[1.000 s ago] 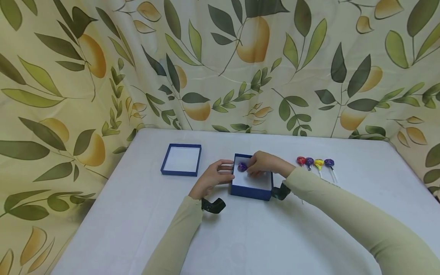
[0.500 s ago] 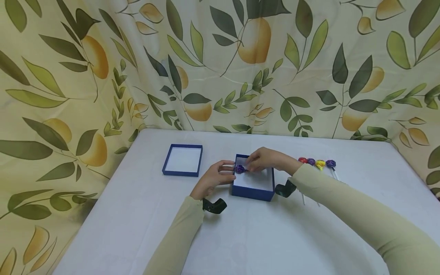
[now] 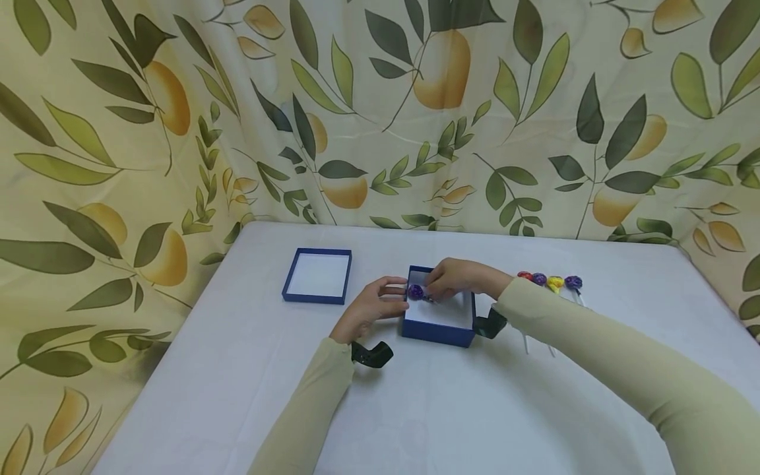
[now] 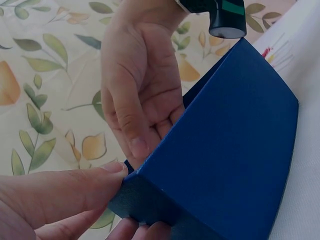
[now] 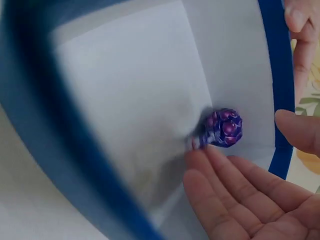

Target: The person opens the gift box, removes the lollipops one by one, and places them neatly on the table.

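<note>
A dark blue box [image 3: 437,334] with a white inside stands without a cover on the table. In it, by the left wall, is the purple-wrapped head of a lollipop [image 3: 415,291]. My right hand [image 3: 460,277] reaches into the box and pinches this lollipop just behind its head; most of the stick is hidden by the fingers. In the right wrist view the shiny purple wrapper [image 5: 227,127] lies close to the wall, the fingertips at its twisted end. My left hand [image 3: 369,307] rests against the outside of the box's left wall, fingers extended and thumb apart from them.
A shallow blue-rimmed lid [image 3: 313,299], white inside, lies to the left of the box. On the right are several lollipops with a red head [image 3: 524,276], a yellow head [image 3: 555,284] and purple heads [image 3: 573,282], partly behind my right sleeve. A fruit-print curtain hangs behind the table.
The purple lollipop has shifted a little to the left, closer to the box wall, with my right hand. More of its twisted wrapper end shows. My left hand stays at the box.
</note>
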`<action>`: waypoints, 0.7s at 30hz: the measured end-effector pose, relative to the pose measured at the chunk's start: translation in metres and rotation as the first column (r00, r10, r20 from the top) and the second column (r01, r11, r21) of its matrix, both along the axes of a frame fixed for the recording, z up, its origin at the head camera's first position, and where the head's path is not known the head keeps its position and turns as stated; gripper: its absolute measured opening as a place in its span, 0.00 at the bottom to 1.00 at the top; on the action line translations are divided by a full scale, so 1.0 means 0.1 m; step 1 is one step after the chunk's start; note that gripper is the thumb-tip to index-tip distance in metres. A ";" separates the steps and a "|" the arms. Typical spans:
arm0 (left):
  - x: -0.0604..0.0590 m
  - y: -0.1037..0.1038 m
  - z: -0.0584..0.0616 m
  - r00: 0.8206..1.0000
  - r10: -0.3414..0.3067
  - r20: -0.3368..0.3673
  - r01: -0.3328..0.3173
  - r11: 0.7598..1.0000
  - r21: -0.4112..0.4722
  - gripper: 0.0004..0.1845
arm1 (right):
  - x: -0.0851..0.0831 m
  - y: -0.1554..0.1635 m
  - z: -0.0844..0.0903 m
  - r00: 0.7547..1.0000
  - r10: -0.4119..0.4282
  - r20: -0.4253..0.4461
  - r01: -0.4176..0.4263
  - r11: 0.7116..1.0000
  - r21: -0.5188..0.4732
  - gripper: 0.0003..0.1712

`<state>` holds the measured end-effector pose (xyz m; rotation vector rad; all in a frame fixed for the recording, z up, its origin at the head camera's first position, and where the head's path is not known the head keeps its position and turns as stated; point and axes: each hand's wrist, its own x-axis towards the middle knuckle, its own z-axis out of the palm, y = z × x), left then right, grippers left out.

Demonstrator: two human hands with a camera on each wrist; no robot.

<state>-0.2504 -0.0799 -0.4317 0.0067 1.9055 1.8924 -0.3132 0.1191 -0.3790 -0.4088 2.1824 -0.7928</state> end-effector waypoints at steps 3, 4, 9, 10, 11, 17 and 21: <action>0.00 0.00 0.01 1.000 0.004 0.005 -0.004 1.000 -0.006 0.28 | 0.00 -0.01 0.00 0.998 -0.015 0.065 0.017 1.000 -0.026 0.22; 0.00 0.00 0.02 1.000 0.004 0.004 -0.004 1.000 -0.008 0.28 | 0.00 -0.02 0.00 0.996 -0.025 0.087 0.027 0.999 -0.032 0.21; -0.01 0.01 0.03 1.000 0.014 0.014 -0.014 1.000 -0.005 0.29 | 0.02 -0.05 -0.01 0.974 -0.105 0.200 0.120 0.990 -0.068 0.21; -0.01 0.01 0.03 1.000 0.016 0.013 -0.016 1.000 -0.009 0.29 | 0.03 -0.06 -0.01 0.965 -0.131 0.226 0.152 0.985 -0.077 0.21; -0.01 0.01 0.02 1.000 0.017 0.015 -0.017 1.000 -0.008 0.29 | 0.03 -0.06 -0.02 0.956 -0.150 0.254 0.178 0.980 -0.088 0.21; -0.01 0.00 0.00 1.000 0.001 -0.009 0.000 1.000 0.009 0.28 | 0.03 -0.09 -0.12 0.849 -0.236 0.472 0.328 0.937 -0.122 0.23; 0.01 0.00 -0.01 1.000 -0.014 -0.024 0.014 1.000 0.023 0.29 | 0.06 -0.12 -0.18 0.783 -0.275 0.559 0.403 0.908 -0.118 0.24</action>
